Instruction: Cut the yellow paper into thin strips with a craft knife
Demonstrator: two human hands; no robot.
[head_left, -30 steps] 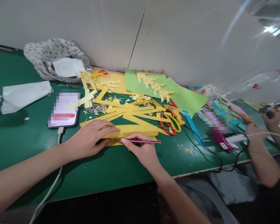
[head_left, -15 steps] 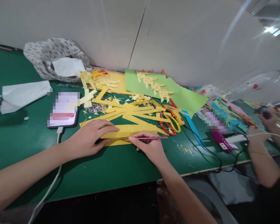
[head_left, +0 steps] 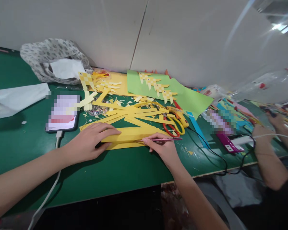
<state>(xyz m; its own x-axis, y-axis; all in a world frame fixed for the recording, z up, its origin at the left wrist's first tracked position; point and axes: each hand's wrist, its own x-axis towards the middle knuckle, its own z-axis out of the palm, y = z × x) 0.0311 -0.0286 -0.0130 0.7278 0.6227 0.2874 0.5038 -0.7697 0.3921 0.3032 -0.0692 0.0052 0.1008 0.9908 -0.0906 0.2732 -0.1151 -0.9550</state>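
Note:
My left hand bears down on a yellow paper strip, its fingers over the far side and thumb at the near edge. Beneath the strip lies a yellow paper sheet, showing along the near side. In my right hand is a slim pink pencil, pinched near its tip and held almost flat. The tip meets the strip's near edge. Scissors with red and yellow handles lie just behind my right hand. Behind both hands is a pile of cut yellow strips.
A plugged-in phone lies left. Green paper carries checkered woven paper fish. A yellow glue gun sits right, its black cord running to a purple power strip. A co-worker's hands are far right.
My right hand has slid to the right along the strip's edge with the pencil. My left hand keeps its place on the paper. The whole view has shifted slightly.

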